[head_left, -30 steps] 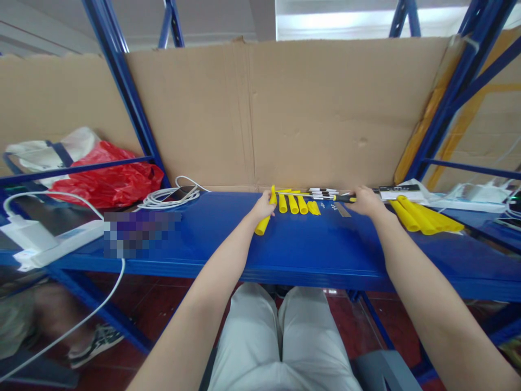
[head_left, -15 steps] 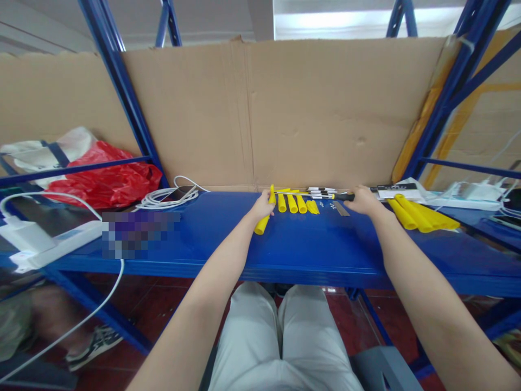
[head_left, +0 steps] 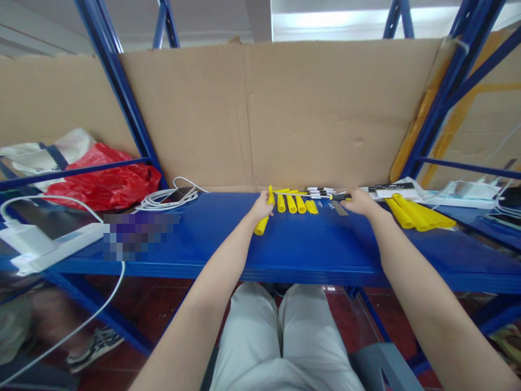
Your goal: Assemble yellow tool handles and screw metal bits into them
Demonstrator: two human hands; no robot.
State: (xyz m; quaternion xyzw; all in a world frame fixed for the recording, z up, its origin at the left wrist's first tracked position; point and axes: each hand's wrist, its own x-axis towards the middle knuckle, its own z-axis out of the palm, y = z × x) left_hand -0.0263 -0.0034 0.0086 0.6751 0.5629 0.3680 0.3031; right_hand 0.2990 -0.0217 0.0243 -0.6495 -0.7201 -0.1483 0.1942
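My left hand [head_left: 260,206] is closed round a yellow tube [head_left: 262,222] that slants down towards me on the blue shelf [head_left: 309,250]. My right hand [head_left: 358,201] is closed on the dark handle of a screwdriver [head_left: 313,195]; its thin shaft runs left and reaches the top end of the tube. Between my hands lie several short yellow tubes [head_left: 293,203] in a row. Behind them are black-and-white pens [head_left: 321,190]. A small metal strip [head_left: 339,208] lies just left of my right hand.
Longer yellow tubes [head_left: 415,215] lie right of my right hand, beside a dark box [head_left: 394,190]. Coiled white cable and a phone [head_left: 173,196] sit at left, with a red bag [head_left: 103,182] and a white charger [head_left: 32,244]. Cardboard [head_left: 309,114] backs the shelf. Someone's shoe [head_left: 95,342] shows below left.
Both hands keep the same hold on the tube and the screwdriver. The view has shifted slightly; my right hand sits a little further left.
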